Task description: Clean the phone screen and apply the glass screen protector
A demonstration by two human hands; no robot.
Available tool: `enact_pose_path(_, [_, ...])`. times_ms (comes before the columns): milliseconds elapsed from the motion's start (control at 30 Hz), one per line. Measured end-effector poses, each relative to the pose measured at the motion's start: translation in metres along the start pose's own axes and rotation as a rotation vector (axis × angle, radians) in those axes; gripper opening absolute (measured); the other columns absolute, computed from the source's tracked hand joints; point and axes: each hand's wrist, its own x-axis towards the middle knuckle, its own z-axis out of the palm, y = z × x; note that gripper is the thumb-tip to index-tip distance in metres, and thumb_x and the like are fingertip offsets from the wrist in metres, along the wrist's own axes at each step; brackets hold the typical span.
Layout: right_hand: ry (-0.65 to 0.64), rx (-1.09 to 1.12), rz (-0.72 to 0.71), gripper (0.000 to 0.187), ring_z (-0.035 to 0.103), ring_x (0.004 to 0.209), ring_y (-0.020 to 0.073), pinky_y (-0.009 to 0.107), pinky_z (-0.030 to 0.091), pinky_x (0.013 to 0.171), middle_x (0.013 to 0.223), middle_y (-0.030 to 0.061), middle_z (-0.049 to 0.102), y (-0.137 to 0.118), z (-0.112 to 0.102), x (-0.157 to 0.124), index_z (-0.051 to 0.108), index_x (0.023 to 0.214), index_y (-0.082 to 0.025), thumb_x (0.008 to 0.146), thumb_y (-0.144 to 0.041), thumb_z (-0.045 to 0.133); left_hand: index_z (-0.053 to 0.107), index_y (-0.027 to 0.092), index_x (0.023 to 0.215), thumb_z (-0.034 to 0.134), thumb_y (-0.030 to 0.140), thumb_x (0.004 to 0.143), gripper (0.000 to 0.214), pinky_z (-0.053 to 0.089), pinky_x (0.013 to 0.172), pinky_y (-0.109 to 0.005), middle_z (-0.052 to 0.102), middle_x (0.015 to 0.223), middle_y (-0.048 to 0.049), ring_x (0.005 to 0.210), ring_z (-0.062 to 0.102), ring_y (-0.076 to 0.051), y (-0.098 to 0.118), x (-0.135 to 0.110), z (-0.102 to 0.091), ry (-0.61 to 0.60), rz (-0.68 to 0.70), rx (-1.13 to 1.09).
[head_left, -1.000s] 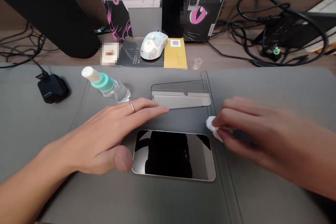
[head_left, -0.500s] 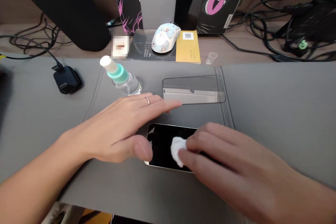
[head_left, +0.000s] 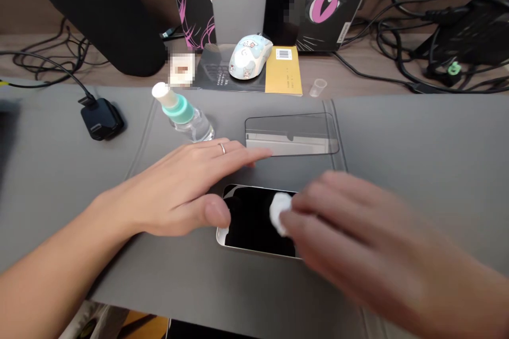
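A smartphone (head_left: 254, 228) with a black screen lies face up on the grey desk mat. Pinched between the thumb and fingers of my right hand (head_left: 345, 222) is a white wad, maybe a cotton pad (head_left: 280, 213), over the phone's screen. My right hand is blurred and hides the phone's right end. With fingers stretched out, my left hand (head_left: 191, 185) spans the phone's left end, its thumb at the left edge. The left index fingertip reaches the near edge of a clear glass screen protector (head_left: 294, 135) with a dark border.
A spray bottle (head_left: 191, 119) with a mint collar stands behind my left hand. Farther back are a patterned mouse (head_left: 249, 57) on a yellow and black booklet (head_left: 283, 77), a small clear cap (head_left: 318, 87), and laptops. A black charger (head_left: 102, 119) sits left; cables lie right.
My right hand has moved the white wad slightly right and away from me across the screen. My left hand has stayed nearly in place.
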Motion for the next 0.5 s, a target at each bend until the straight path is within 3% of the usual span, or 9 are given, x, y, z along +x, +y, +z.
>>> enact_pose_path(67, [-0.031, 0.068, -0.063, 0.034, 0.046, 0.070, 0.0191, 0.037, 0.037, 0.063, 0.080, 0.0034, 0.063, -0.009, 0.010, 0.003, 0.073, 0.095, -0.017, 0.108, -0.008, 0.043, 0.047, 0.032, 0.164, 0.014, 0.087, 0.102, 0.089, 0.052, 0.088, -0.045, 0.073, 0.129, -0.0093, 0.101, 0.067, -0.028, 0.000, 0.000, 0.000, -0.001, -0.005, 0.004])
enact_pose_path(167, [-0.041, -0.017, -0.076, 0.030, 0.046, 0.071, 0.0200, 0.037, 0.039, 0.065, 0.080, 0.0048, 0.061, 0.006, 0.015, 0.000, 0.071, 0.094, -0.016, 0.107, -0.008, 0.045, 0.048, 0.031, 0.163, 0.014, 0.090, 0.100, 0.094, 0.054, 0.089, -0.045, 0.074, 0.128, -0.0097, 0.100, 0.067, -0.028, 0.001, 0.000, 0.001, -0.004, -0.009, 0.000])
enact_pose_path(333, [-0.006, -0.225, 0.140, 0.018, 0.051, 0.070, 0.0202, 0.036, 0.040, 0.063, 0.081, 0.0047, 0.056, 0.047, -0.010, -0.013, 0.059, 0.090, -0.021, 0.103, -0.012, 0.050, 0.051, 0.034, 0.161, 0.016, 0.091, 0.099, 0.092, 0.055, 0.088, -0.046, 0.075, 0.127, -0.0077, 0.099, 0.067, -0.029, -0.001, 0.000, 0.002, 0.009, -0.016, -0.029])
enact_pose_path(433, [0.089, -0.229, 0.279, 0.014, 0.054, 0.069, 0.0191, 0.035, 0.040, 0.062, 0.083, 0.0032, 0.059, 0.050, -0.024, -0.017, 0.054, 0.095, -0.024, 0.100, -0.011, 0.053, 0.051, 0.034, 0.160, 0.018, 0.091, 0.099, 0.091, 0.055, 0.086, -0.046, 0.074, 0.126, -0.0072, 0.097, 0.067, -0.028, -0.001, 0.000, 0.002, 0.010, -0.004, -0.042])
enact_pose_path(500, [0.103, -0.220, 0.315, 0.015, 0.056, 0.068, 0.0178, 0.034, 0.039, 0.060, 0.083, 0.0021, 0.061, 0.048, -0.026, -0.019, 0.054, 0.096, -0.025, 0.098, -0.010, 0.055, 0.052, 0.032, 0.158, 0.023, 0.079, 0.108, 0.075, 0.055, 0.086, -0.045, 0.073, 0.124, -0.0067, 0.099, 0.067, -0.027, 0.001, -0.001, 0.002, 0.005, -0.016, -0.002])
